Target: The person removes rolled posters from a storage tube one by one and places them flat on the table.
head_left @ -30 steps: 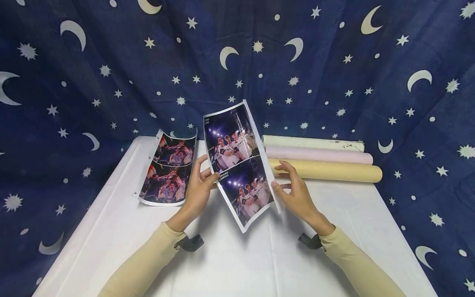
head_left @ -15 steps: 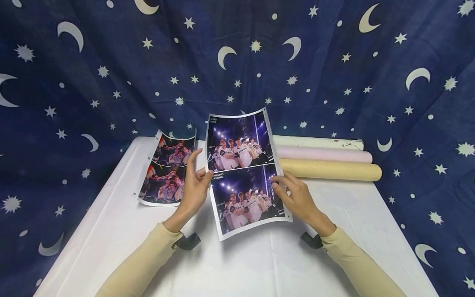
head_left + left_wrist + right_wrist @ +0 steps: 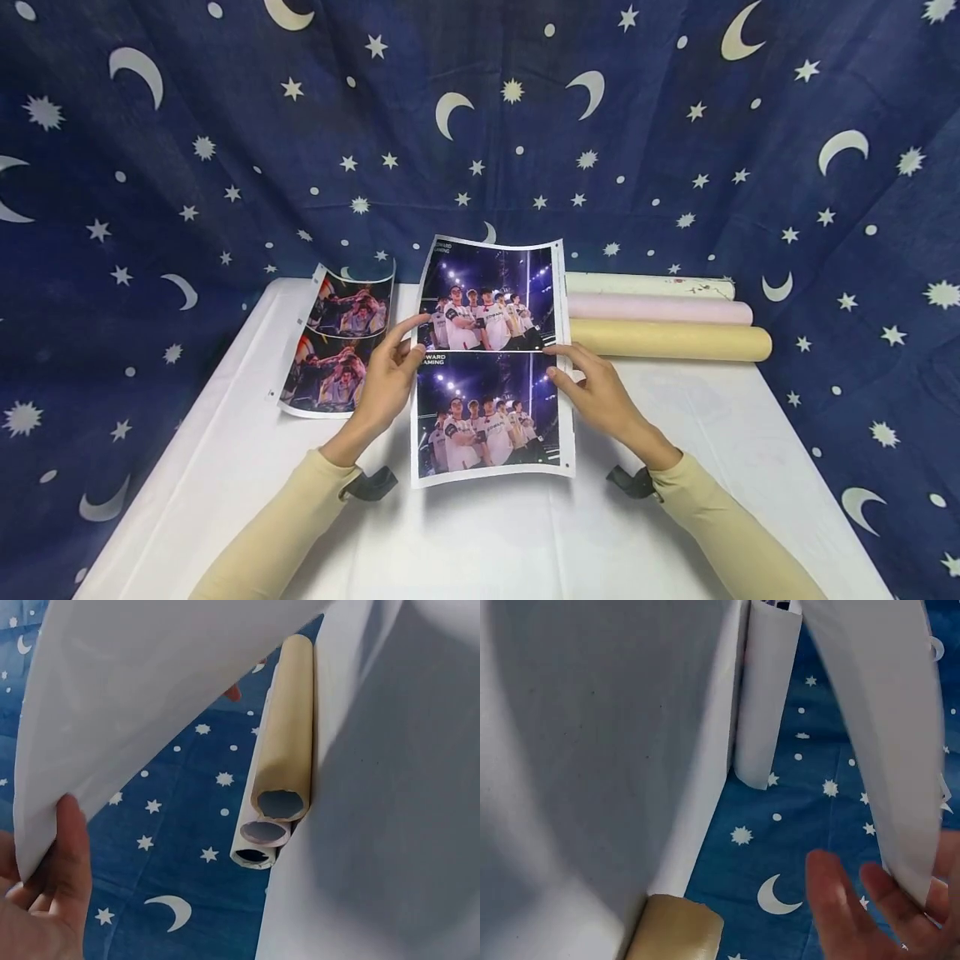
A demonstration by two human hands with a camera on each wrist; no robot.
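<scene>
A glossy photo print (image 3: 487, 417) is held up above the white table, its two stacked pictures of a group in white shirts facing the head camera. My left hand (image 3: 384, 383) pinches its left edge near mid-height, thumb in front. On the opposite edge, my right hand (image 3: 603, 396) grips with the thumb on the printed side. Both wrist views show the sheet's plain white back (image 3: 142, 690), slightly curved. Just left of my left hand, a second photo print (image 3: 348, 310) with curled edges lies on the table, partly covered by that hand.
Three rolls lie side by side at the back right: a yellow roll (image 3: 675, 340), a pink roll (image 3: 667, 310) and a white roll (image 3: 637, 285) with a floral pattern. A dark blue curtain (image 3: 480, 50) with moons and stars hangs behind the white table (image 3: 480, 550).
The held photo print has turned from tilted to nearly upright and square to the head camera, and has come down a little. Both hands have shifted their hold along its edges.
</scene>
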